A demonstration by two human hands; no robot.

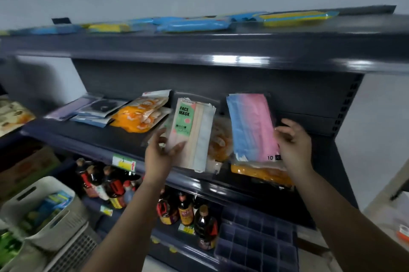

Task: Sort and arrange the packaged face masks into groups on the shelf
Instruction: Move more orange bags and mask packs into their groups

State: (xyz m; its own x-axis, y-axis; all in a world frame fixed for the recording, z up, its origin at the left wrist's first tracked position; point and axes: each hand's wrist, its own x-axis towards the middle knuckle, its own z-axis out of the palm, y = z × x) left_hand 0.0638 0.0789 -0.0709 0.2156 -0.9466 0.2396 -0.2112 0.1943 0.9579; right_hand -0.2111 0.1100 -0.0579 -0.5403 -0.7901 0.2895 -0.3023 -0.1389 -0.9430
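My left hand (162, 152) grips a clear pack with a green FACE MASK label (191, 133) by its lower left corner, lifted over the middle shelf (88, 132). My right hand (293, 142) holds the right edge of a blue-to-pink mask pack (252, 126), tilted up above an orange pack (261, 173). Another orange-printed pack (219, 141) lies between the two held packs. Orange packs (139, 116) and dark and purple packs (93, 109) lie further left on the same shelf.
Blue and yellow packs (194, 24) lie along the top shelf. Sauce bottles (186, 209) stand on the shelf below, beside a dark divided tray (256, 240). White plastic baskets (44, 212) with goods sit at lower left.
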